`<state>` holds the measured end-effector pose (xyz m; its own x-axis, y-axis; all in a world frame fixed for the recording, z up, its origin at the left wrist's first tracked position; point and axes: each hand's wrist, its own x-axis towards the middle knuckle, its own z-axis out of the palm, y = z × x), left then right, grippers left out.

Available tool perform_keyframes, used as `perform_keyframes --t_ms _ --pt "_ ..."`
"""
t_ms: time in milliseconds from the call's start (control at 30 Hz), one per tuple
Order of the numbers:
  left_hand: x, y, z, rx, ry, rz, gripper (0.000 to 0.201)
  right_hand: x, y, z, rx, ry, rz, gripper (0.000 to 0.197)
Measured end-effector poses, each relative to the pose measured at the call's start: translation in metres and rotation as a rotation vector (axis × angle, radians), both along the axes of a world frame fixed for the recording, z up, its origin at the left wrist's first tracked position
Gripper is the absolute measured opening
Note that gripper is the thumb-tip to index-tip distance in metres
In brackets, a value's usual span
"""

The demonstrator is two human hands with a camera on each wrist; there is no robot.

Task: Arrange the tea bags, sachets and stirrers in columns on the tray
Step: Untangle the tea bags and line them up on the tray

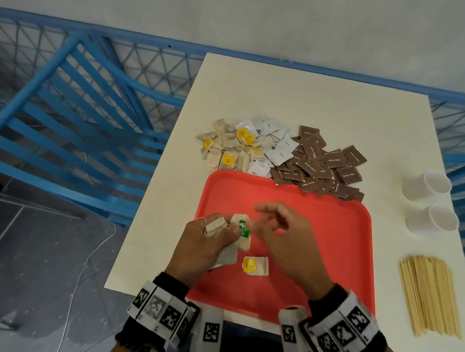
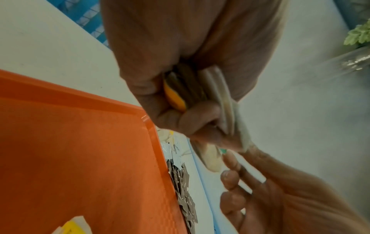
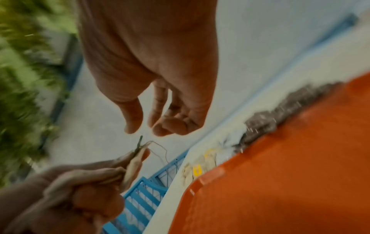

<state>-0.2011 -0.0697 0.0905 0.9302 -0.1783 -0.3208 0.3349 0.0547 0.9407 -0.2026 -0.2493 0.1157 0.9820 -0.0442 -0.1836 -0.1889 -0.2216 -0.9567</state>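
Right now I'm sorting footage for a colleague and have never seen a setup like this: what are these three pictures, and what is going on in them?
No machine here: a person works bare-handed, wearing cameras on the head and on each wrist. The wide picture is the head view; the other two look along each hand.

On the white table lies a red tray with one yellow-tagged tea bag on it. Beyond it sit piles of tea bags, white sachets and brown sachets; two paper cups and wooden stirrers lie to the right.

The left hand grips a bunch of tea bags, one green-tagged. The right hand reaches toward it, holding nothing.
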Motion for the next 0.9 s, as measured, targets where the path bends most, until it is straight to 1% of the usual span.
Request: perform_keyframes --t_ms 33,67,100,167,200,267,300,367,433,500,533,600,667,733,767,833,867,900 --pt "-0.001 0.0 0.001 0.014 -0.009 -0.011 0.022 0.001 0.003 0.0 -0.124 -0.086 0.053 0.011" --pt "-0.001 -0.001 0.001 0.027 -0.018 -0.019 0.021 0.002 0.006 -0.001 -0.216 -0.136 0.095 0.006" --pt "-0.001 -0.002 -0.001 0.034 -0.026 -0.016 0.024 0.003 0.006 -0.003 -0.232 -0.14 0.102 0.003" --pt "-0.002 -0.003 -0.003 0.03 -0.039 0.036 0.033 0.005 0.006 -0.004 -0.134 -0.071 0.044 0.002" --pt "-0.002 -0.004 -0.005 0.024 -0.037 0.078 0.036 0.006 0.004 -0.004 -0.035 -0.019 -0.007 0.002" --pt "-0.004 -0.006 -0.006 0.007 -0.022 0.124 0.035 0.003 0.006 -0.008 0.157 0.102 -0.127 0.006" --pt "-0.005 -0.008 -0.006 -0.012 -0.018 0.127 0.032 0.001 0.009 -0.01 0.212 0.137 -0.177 0.008" --pt "-0.008 -0.012 -0.007 -0.04 -0.014 0.124 0.032 -0.002 0.018 -0.015 0.223 0.153 -0.246 0.008" --pt "-0.008 -0.016 -0.008 -0.056 0.009 0.148 0.035 -0.003 0.024 -0.019 0.22 0.16 -0.273 0.01" --pt "-0.008 -0.018 -0.009 -0.073 0.021 0.18 0.03 -0.004 0.028 -0.021 0.25 0.185 -0.278 0.012" --pt "-0.007 -0.018 -0.009 -0.071 0.026 0.192 0.027 -0.006 0.028 -0.022 0.257 0.197 -0.276 0.013" --pt "-0.006 -0.014 -0.013 -0.027 0.016 0.2 0.033 -0.008 0.024 -0.024 0.251 0.224 -0.244 0.012" --pt "-0.003 -0.007 -0.017 0.058 0.012 0.128 0.042 -0.005 0.014 -0.025 0.265 0.295 -0.139 0.007" --pt "0.002 0.001 -0.019 0.104 0.004 0.008 0.031 0.0 0.003 -0.024 0.327 0.41 0.008 0.014" --pt "0.005 0.003 -0.017 0.122 0.006 -0.041 0.027 0.003 -0.001 -0.025 0.326 0.43 0.047 0.017" --pt "0.012 0.008 -0.016 0.179 0.013 -0.105 0.027 0.009 -0.005 -0.029 0.245 0.39 0.035 0.018" --pt "0.017 0.011 -0.016 0.219 0.022 -0.101 0.025 0.011 -0.006 -0.031 0.188 0.364 0.017 0.017" --pt "0.025 0.016 -0.018 0.301 0.021 -0.067 0.02 0.012 -0.007 -0.034 0.142 0.347 0.009 0.015"
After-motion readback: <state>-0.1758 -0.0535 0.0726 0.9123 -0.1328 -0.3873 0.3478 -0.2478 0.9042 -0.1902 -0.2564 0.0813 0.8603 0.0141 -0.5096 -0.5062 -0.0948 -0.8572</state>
